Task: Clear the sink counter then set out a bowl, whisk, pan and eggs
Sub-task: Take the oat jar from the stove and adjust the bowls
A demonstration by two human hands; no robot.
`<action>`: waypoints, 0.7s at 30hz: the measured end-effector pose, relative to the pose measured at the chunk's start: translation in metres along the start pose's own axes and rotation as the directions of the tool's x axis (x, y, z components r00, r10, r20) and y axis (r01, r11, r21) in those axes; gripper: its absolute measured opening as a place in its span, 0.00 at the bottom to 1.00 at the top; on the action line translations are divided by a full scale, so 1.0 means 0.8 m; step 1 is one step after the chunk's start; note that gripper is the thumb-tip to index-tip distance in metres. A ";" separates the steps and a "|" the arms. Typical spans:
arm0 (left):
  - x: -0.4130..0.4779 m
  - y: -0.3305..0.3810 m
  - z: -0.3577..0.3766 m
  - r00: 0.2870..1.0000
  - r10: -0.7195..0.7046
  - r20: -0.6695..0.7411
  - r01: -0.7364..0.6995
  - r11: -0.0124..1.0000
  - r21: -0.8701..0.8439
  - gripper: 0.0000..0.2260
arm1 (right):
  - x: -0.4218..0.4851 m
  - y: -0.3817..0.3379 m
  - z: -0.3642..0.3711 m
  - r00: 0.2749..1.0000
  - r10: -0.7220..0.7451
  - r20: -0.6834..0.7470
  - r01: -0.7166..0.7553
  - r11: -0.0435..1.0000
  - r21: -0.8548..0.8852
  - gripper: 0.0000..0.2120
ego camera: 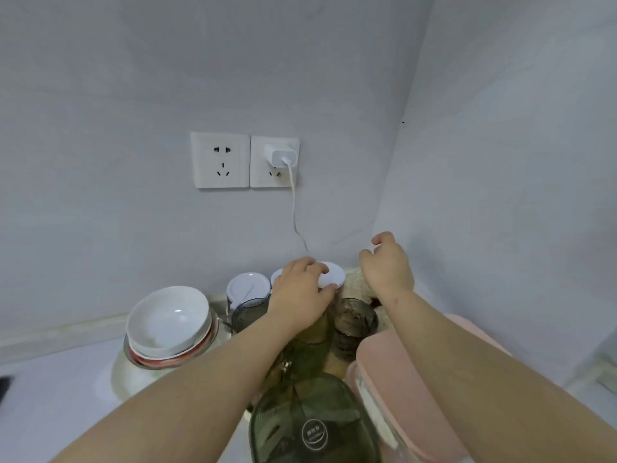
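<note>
Two hands reach far back: the left hand curls round a white-lidded jar, while the right hand hangs loosely curled, empty. Best lift straight up (glasses crowd it). The bowl tops the stack at left.

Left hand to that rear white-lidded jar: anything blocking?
Nothing visible: the left hand already grips the white-lidded jar by its lid. The dark glass and green container stand in front of it, towards the person.
</note>
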State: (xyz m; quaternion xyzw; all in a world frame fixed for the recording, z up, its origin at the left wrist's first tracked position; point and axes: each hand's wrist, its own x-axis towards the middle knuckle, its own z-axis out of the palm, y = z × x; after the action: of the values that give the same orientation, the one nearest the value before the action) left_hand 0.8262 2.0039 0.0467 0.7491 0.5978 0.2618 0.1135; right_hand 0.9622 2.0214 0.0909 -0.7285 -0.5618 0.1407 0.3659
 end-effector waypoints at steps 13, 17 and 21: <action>-0.182 -0.083 -0.167 0.934 -0.315 -0.172 0.255 0.919 -0.300 0.10 | -0.199 -0.126 0.041 0.968 -0.164 0.191 0.091 0.935 0.343 0.06; -0.251 -0.121 -0.214 0.901 -0.396 -0.177 0.321 0.883 -0.341 0.09 | -0.266 -0.165 0.078 0.945 -0.195 0.261 0.085 0.921 0.380 0.09; -0.331 -0.180 -0.270 0.872 -0.433 -0.227 0.358 0.882 -0.308 0.09 | -0.358 -0.222 0.122 0.911 -0.205 0.358 0.013 0.882 0.472 0.12</action>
State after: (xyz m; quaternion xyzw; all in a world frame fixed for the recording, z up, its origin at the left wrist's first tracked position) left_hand 0.5528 1.7570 0.0900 0.5422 0.7106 0.4141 0.1723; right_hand 0.6810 1.8123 0.0872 -0.5437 -0.6157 0.3932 0.4131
